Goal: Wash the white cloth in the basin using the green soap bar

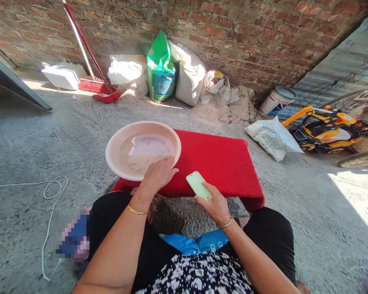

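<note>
A wide, pale pink basin [113, 157] with water in it sits on the left part of a low bench covered in red cloth [214, 159]. My left hand [159, 173] is over the basin's near right rim, palm down and fingers stretched out; its fingertips are over the water, and I cannot tell whether they touch it. My right hand [216, 204] grips the near end of a pale green, flat, rounded rectangular piece [198, 183] with small dark spots near two corners. That piece is tilted above the near edge of the red cloth, and its underside is hidden.
Sacks, one a green-and-blue bag [161, 77], lean on the brick wall behind. A red dustpan [107, 96] stands at the left. On the right are a paint bucket [276, 102], a white sack [274, 136] and a yellow toy excavator [334, 126]. A white cable [50, 220] lies left.
</note>
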Demonstrator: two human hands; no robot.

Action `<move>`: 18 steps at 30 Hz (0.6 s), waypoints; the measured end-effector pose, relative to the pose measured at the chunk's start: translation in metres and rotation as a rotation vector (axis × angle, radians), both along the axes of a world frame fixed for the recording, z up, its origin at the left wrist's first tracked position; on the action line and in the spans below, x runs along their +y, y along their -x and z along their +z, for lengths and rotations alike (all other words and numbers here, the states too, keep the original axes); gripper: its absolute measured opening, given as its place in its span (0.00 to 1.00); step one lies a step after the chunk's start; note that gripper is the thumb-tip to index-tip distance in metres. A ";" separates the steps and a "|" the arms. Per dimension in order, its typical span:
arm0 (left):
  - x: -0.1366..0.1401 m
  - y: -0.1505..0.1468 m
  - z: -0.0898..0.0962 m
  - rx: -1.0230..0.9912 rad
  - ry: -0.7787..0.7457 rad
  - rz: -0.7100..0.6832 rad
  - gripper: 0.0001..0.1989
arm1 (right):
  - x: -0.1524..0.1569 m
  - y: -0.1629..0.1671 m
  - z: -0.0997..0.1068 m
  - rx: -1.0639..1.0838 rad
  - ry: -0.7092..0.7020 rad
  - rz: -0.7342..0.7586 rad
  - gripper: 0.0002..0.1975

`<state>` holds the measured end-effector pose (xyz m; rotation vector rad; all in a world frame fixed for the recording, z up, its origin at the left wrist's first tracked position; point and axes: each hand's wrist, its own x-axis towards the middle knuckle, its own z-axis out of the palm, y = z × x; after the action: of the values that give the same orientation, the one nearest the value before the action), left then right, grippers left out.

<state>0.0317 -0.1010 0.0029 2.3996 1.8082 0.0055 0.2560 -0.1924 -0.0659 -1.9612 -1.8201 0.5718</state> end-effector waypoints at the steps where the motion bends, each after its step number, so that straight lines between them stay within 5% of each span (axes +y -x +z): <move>1: 0.000 0.000 -0.001 0.004 -0.002 -0.002 0.17 | -0.003 -0.015 -0.001 0.004 0.007 -0.058 0.28; 7: 0.001 0.001 -0.004 0.003 -0.010 0.002 0.18 | -0.028 -0.118 0.000 -0.067 0.033 -0.496 0.37; 10: -0.001 0.001 -0.004 -0.003 -0.015 0.006 0.18 | -0.033 -0.137 0.003 -0.057 -0.011 -0.593 0.38; 13: -0.002 0.001 -0.003 -0.033 -0.019 0.009 0.17 | -0.027 -0.117 0.007 0.023 -0.044 -0.524 0.37; 18: 0.000 0.005 0.001 -0.234 0.019 0.034 0.23 | -0.005 -0.023 0.015 0.091 -0.046 -0.084 0.29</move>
<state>0.0262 -0.1014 0.0040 2.2467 1.7336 0.2595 0.2793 -0.1979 -0.0510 -1.9382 -1.6732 0.5776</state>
